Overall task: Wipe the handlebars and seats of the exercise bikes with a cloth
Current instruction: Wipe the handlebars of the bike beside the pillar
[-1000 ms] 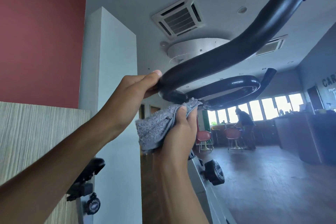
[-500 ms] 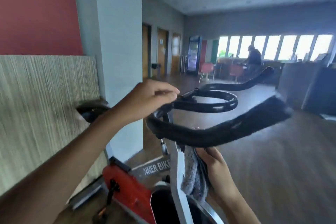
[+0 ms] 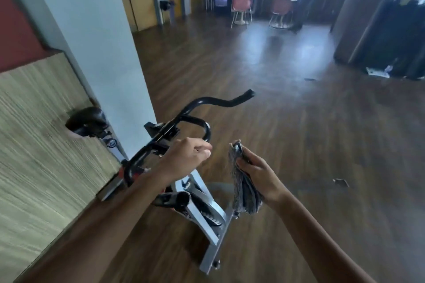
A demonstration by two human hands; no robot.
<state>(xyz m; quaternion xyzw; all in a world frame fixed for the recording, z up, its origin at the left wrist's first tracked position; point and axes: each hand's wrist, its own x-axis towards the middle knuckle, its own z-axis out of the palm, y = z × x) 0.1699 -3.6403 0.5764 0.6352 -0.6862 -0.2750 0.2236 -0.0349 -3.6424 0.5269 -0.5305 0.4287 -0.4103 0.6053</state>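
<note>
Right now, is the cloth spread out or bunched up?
Bunched up: the grey cloth hangs in folds from the right hand, clear of the handlebars.

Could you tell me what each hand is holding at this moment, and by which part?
The right hand grips the folded grey cloth near its upper end. The left hand appears to hold nothing.

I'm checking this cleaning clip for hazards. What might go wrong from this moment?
The cloth hangs loosely bunched from the right hand, clear of the handlebars; it might slip or drape into the bike frame below. The left hand hovers over the near bar, apparently without a grip, so a wipe could rock the bars. The seat sits tight against the wall panel, so reaching it may be awkward.
</note>
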